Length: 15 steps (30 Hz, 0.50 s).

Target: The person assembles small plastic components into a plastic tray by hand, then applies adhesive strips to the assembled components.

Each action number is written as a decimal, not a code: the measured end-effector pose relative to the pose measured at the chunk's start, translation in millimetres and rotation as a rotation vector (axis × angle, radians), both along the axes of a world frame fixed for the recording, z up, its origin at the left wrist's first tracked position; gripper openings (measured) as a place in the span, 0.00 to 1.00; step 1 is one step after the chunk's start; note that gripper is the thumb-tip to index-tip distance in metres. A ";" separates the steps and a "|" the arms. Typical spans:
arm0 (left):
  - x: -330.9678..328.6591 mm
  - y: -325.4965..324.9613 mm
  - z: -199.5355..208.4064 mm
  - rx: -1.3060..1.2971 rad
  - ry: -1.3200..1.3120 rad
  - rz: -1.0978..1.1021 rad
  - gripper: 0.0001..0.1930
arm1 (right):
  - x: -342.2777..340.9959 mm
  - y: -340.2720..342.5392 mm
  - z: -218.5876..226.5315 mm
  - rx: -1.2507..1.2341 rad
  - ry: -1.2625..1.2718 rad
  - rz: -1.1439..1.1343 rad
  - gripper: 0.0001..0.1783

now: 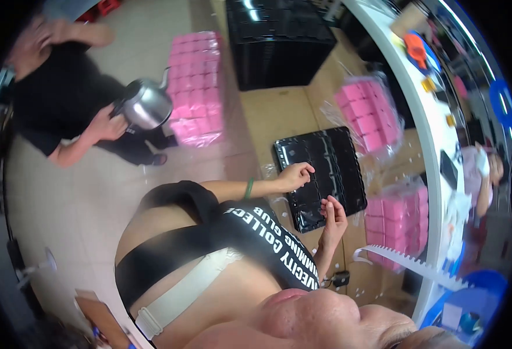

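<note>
In the head view a glossy black plastic tray [344,174] with moulded ridges lies on cardboard in front of me. My left hand [295,177], a green bangle on its wrist, is over the tray's left edge. Its fingers are curled in, and what they hold, if anything, is too small to make out. Over the tray's near right edge is my right hand [334,218], its fingers slightly bent and apart from the thumb, with nothing visible in them.
Wrapped pink block bundles [368,113] lie beyond the tray, with more pink bundles [397,224] to its right. Stacked black trays [279,46] stand behind. At left, a person in black [64,99] carries a metal kettle [147,104]. A white-edged table [419,110] runs along the right.
</note>
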<state>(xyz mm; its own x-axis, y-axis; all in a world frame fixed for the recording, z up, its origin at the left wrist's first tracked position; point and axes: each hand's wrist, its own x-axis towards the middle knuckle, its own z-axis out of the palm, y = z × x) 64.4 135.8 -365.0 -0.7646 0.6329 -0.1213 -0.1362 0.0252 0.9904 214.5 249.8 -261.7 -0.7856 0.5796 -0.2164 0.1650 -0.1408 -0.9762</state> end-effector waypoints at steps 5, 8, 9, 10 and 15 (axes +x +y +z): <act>4.4 -62.2 2.4 -0.117 0.023 0.024 0.11 | -55.8 -26.6 42.3 0.161 0.099 0.439 0.11; 15.7 -96.4 5.3 -0.118 -0.020 -0.002 0.10 | -93.9 -46.3 58.4 0.287 0.253 0.665 0.09; 20.0 -109.3 4.5 -0.134 0.021 0.054 0.10 | -109.5 -57.5 68.6 0.418 0.325 0.745 0.08; 23.5 -124.4 10.4 -0.155 0.063 0.105 0.10 | -127.5 -74.5 92.3 0.546 0.402 0.816 0.07; 64.2 -173.7 28.7 -0.088 -0.067 0.349 0.10 | -188.8 -167.7 170.1 0.808 0.897 1.023 0.08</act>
